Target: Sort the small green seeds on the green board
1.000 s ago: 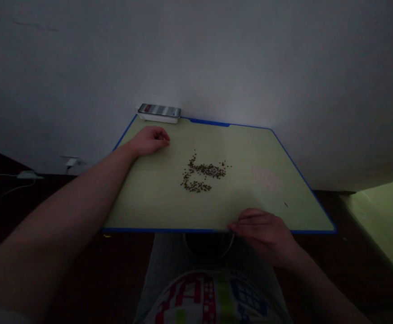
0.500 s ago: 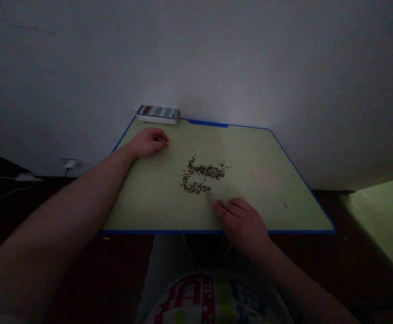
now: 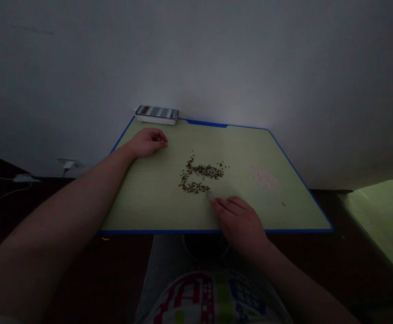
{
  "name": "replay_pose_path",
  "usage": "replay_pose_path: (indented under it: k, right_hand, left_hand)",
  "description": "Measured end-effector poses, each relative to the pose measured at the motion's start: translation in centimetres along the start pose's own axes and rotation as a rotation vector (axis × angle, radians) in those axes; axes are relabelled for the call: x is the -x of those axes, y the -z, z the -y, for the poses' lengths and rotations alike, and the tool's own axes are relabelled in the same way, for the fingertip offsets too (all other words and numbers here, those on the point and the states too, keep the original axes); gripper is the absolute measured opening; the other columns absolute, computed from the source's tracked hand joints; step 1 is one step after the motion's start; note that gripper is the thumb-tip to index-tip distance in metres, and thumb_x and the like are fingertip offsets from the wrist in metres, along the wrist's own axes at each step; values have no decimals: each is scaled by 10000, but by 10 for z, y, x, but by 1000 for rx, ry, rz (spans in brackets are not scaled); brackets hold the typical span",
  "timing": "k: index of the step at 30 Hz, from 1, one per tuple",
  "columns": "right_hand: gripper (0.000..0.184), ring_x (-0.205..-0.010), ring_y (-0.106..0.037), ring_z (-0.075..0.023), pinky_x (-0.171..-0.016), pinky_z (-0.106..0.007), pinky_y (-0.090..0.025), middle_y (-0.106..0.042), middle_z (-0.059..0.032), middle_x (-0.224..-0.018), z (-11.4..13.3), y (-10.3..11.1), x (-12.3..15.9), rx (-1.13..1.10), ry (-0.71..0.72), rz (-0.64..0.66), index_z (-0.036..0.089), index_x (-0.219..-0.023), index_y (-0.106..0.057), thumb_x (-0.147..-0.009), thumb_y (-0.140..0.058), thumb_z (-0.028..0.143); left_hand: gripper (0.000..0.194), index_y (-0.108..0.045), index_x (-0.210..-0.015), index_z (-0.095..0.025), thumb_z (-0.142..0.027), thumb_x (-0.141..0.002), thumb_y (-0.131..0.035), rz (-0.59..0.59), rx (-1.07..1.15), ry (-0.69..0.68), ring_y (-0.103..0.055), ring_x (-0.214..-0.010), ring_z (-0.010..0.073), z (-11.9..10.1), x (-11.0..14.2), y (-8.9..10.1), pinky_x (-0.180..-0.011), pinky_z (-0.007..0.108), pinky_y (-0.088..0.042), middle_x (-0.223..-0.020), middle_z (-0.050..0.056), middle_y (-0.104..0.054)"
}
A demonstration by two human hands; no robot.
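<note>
My right hand (image 3: 241,222) is closed in a pinch near the front edge of the table. Between its fingertips is a small see-through, rounded piece (image 3: 210,195), its far edge at the nearest seeds; its exact kind is unclear. Brown seed-like grains (image 3: 205,171) lie scattered in two rough bands at mid-table. My left hand (image 3: 151,141) rests at the left side of the table with its fingers curled toward the thumb. Whatever those fingers hold, if anything, is hidden in shadow.
The pale table (image 3: 162,202) has a blue rim and stands against a wall (image 3: 216,58). A phone (image 3: 157,111) lies on a white box (image 3: 155,120) at the back left. Pale small grains (image 3: 264,177) and a dark sliver (image 3: 283,204) lie to the right. Below the front edge is a dark round container (image 3: 205,249).
My right hand has shifted very slightly, bringing the see-through piece a little closer to the near seeds. The left hand keeps its place; the whole view has drifted a little.
</note>
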State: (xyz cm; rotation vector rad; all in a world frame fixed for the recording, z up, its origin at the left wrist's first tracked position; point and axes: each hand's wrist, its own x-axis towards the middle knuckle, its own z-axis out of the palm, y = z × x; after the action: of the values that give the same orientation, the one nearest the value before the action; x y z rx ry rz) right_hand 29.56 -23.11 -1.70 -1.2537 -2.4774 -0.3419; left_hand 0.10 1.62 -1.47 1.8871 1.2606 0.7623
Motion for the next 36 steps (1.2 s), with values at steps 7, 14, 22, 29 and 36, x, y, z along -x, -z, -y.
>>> replay_pose_path:
  k: [7, 14, 22, 29, 36]
  right_hand:
    - [355, -837, -685, -232, -791, -362, -595, -787, -125, -1017, -19, 4, 1, 22, -76, -22, 97, -1122, -742, -865, -509, 18]
    - [348, -848, -683, -237, -793, -365, -591, -786, -130, -1023, -18, 3, 0, -10, -71, -26, 72, -1132, -736, -860, -525, 15]
    - [339, -838, -678, -226, -803, -355, -587, -791, -116, -997, -17, -2, -8, -36, -1, -80, 98, -1108, -745, -886, -499, 30]
    - [325, -848, -658, -242, -794, -363, -581, -785, -120, -1030, -18, -7, -13, -38, 25, -27, 87, -1150, -729, -874, -563, 48]
    - [326, -879, -663, -252, -821, -371, -571, -778, -139, -1037, -13, -8, -20, 0, -63, 44, 69, -1149, -732, -858, -590, 30]
  left_hand:
    - [210, -648, -782, -151, -308, -656, -707, -5, 4, 10, -435, -517, 94, -1, 0, 0, -508, 234, -315, -560, -31, -511]
    - [205, -641, -786, -149, -296, -659, -704, -7, 0, 30, -432, -522, 92, -2, 0, -1, -519, 232, -311, -568, -33, -512]
    - [212, -635, -791, -150, -301, -661, -707, 6, 27, 6, -433, -501, 82, 0, 0, -1, -503, 223, -323, -555, -43, -511]
    - [214, -648, -778, -143, -306, -654, -711, -8, 28, -12, -437, -511, 90, 3, -1, -1, -501, 228, -319, -560, -30, -521]
    - [199, -649, -776, -147, -304, -666, -703, -1, -12, -22, -439, -518, 91, 2, -1, 0, -509, 228, -324, -563, -32, -520]
